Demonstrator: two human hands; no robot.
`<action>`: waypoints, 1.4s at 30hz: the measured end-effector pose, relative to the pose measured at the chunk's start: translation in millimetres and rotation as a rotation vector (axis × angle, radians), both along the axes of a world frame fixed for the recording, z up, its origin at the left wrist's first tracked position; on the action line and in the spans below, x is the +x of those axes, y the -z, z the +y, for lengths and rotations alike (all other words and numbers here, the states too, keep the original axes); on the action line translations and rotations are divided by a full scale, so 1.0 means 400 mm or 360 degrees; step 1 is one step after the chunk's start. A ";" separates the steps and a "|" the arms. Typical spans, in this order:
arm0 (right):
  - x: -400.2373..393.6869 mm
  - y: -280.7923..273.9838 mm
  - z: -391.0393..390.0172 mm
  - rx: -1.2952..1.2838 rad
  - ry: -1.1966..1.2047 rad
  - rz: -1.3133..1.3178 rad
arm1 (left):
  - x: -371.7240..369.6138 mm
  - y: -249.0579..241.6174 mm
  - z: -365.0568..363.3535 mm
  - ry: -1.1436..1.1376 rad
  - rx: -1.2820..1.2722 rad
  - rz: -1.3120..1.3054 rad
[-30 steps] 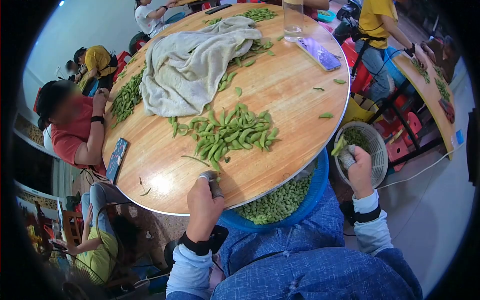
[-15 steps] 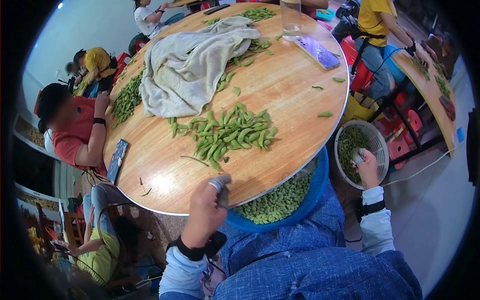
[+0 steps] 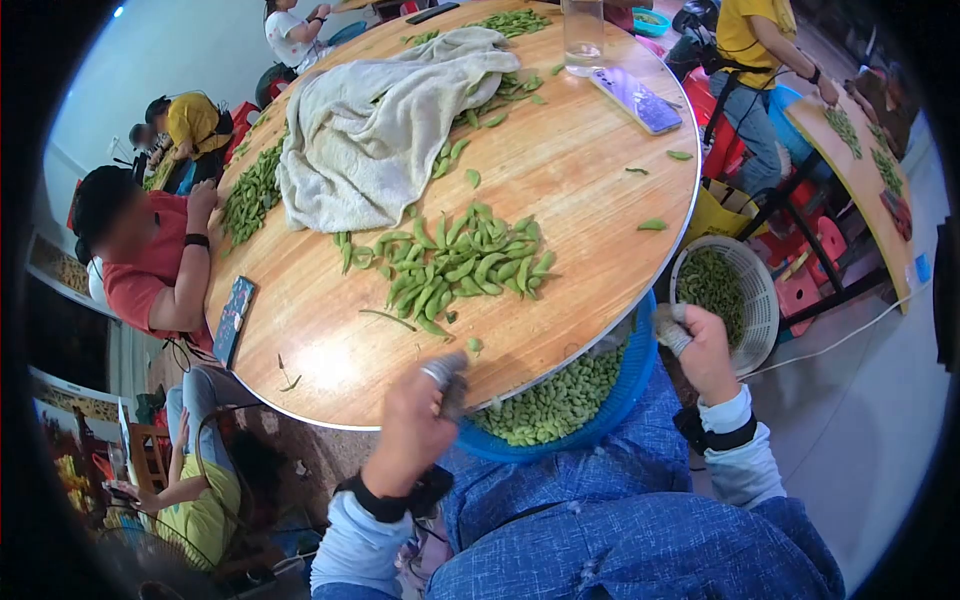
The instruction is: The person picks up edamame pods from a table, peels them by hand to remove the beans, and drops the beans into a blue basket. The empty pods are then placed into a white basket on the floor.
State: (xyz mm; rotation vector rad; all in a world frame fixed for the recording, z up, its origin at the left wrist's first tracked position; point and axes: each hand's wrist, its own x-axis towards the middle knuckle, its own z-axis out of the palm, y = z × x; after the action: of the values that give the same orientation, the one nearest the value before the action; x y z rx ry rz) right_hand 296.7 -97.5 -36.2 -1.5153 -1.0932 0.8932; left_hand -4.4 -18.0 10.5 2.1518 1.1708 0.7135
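Note:
Green pods [image 3: 465, 262] lie in a loose pile on the round wooden table [image 3: 590, 190]. At the near edge of the table is my left hand [image 3: 412, 410], its fingers curled and the thumb and a fingertip wrapped in grey; what it may hold is hidden. A small green piece [image 3: 474, 345] lies just beyond it. My right hand [image 3: 698, 345] is beside the rim of a blue basin [image 3: 648, 350], fingers bent together with grey wraps on the tips; nothing can be made out between them. Shelled beans [image 3: 550, 405] fill the basin below the table edge.
A white basket [image 3: 765, 305] with pods stands on the floor at right. The table bears a grey towel [image 3: 350, 140], a purple phone [image 3: 637, 100], a clear cup [image 3: 583, 40] and a dark phone [image 3: 234, 322]. A person in red [image 3: 145, 265] sits at left; others work farther back.
My right hand has moved left from the white basket to near the blue basin's rim. A small green piece now shows on the table beyond my left hand, which has barely moved.

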 end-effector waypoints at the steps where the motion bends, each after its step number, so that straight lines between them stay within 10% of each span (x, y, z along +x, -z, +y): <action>1: -0.024 -0.020 0.007 0.0032 -0.0080 -0.0063 | -0.007 -0.005 0.028 -0.0046 0.0087 0.0044; 9: -0.265 -0.087 0.116 0.0652 -0.0785 -0.0733 | -0.032 -0.003 0.168 0.0313 0.0519 0.0669; 18: -0.314 -0.095 0.135 0.0339 -0.1301 -0.1243 | -0.035 -0.011 0.125 0.0334 0.0632 0.0751; 24: -0.229 -0.071 0.071 0.0454 -0.0798 -0.0752 | -0.020 0.029 0.089 -0.0059 -0.0144 -0.0331; 28: -0.235 -0.098 0.060 0.0116 -0.0643 0.0380 | 0.046 0.005 0.028 0.0062 -0.0813 -0.1082; 30: -0.240 -0.095 0.064 -0.0040 -0.0686 0.0942 | 0.072 0.000 -0.007 0.0102 -0.0992 -0.1143; 42: -0.208 -0.071 0.037 -0.0073 -0.0835 0.0864 | 0.081 -0.013 -0.049 0.0645 -0.1378 -0.0483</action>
State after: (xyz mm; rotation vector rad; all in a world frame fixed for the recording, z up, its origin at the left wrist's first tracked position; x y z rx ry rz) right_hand 213.4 -82.6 -8.0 -0.9288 -1.0702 1.5880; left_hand 28.1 -37.6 15.9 1.4073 0.6603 0.2517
